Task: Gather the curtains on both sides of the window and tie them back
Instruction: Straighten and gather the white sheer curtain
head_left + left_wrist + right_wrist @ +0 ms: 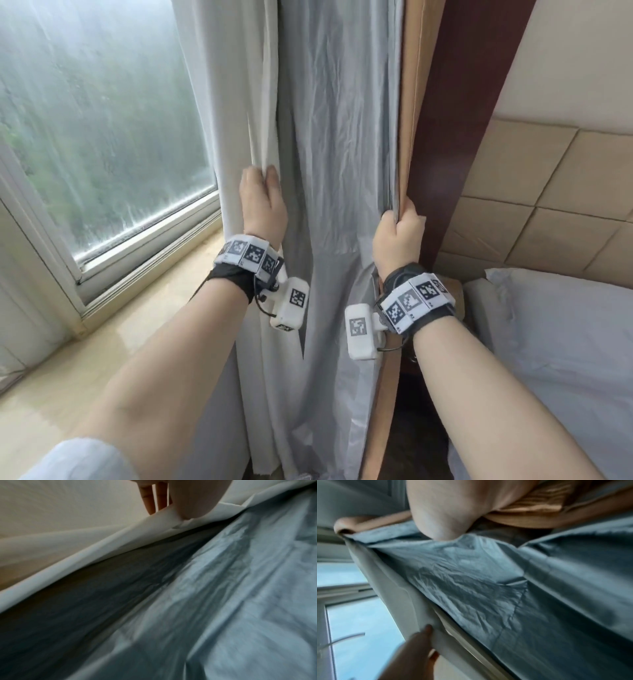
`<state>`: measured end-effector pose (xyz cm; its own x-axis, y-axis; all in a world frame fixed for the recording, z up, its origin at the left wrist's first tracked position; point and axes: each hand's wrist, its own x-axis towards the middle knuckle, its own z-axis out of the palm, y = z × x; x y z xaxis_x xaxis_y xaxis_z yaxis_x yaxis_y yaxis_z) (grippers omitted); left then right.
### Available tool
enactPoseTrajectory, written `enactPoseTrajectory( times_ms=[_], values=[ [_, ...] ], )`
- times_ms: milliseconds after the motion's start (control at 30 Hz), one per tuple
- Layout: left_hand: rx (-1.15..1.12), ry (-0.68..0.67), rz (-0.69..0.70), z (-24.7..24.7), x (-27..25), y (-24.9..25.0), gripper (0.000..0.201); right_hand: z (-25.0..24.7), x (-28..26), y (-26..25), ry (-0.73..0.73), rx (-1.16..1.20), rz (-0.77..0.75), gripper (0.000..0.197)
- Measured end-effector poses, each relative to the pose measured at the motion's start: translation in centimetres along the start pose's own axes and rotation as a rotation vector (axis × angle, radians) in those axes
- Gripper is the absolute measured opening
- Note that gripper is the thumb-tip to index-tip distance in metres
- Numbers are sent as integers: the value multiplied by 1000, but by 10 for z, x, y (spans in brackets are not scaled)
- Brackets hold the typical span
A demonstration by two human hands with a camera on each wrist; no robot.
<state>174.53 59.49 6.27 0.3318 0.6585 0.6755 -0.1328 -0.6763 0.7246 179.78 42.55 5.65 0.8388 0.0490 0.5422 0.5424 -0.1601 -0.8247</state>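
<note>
Gripping the wrinkled grey-white fabric curtain (329,144): left hand (262,202) pinches its window-side edge, right hand (399,236) clasps its tan-backed edge.

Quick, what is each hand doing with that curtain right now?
Left hand: grips the white curtain's edge.
Right hand: grips the tan curtain edge with its silvery lining.

bare forearms, black wrist straps (229,275), white checker-marked bands (416,301), pale sleeve (78,459)
</note>
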Motion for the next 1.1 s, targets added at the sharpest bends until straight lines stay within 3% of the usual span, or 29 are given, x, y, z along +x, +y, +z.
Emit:
enactPoseTrajectory(
  times_ms=[133, 300, 433, 500, 600, 667, 733, 833, 867, 1000, 1100],
  values=[
    [-120, -159, 180, -8, -36, 26, 30, 19, -3, -3, -64, -42, 2, 56],
    [-90, -367, 470, -13, -55, 30, 26, 28, -9, -12, -204, 163, 46, 43],
    [-95, -501, 435, -9, -65, 27, 22, 29, -13, -12, -252, 224, 76, 48],
    [-115, -551, 408, -6, -69, 30, 17, 27, -15, -14, -290, 239, 68, 65],
    [-86, -596, 387, -5, -66, 40, 19, 23, -15, -14, -380, 206, 98, 107],
    [-26, -681, 311, -3, -62, 40, 22, 21, -11, -13, -416, 112, 114, 114],
    [-49, -761, 212, -2, -60, 35, 20, 20, -7, -14, -409, 41, 100, 95],
    [-137, -813, 157, 0, -59, 31, 20, 20, -2, -14, -390, 22, 69, 46],
    [-136, -836, 145, 0, -58, 32, 20, 18, -2, -14, -383, 33, 66, 40],
    [-81, -882, 152, -3, -53, 29, 17, 11, 1, -12, -360, -15, 29, 47],
    [-74, -665, 83, -10, -45, 17, 14, 2, 4, -12, -320, -24, -4, 46]
  ],
)
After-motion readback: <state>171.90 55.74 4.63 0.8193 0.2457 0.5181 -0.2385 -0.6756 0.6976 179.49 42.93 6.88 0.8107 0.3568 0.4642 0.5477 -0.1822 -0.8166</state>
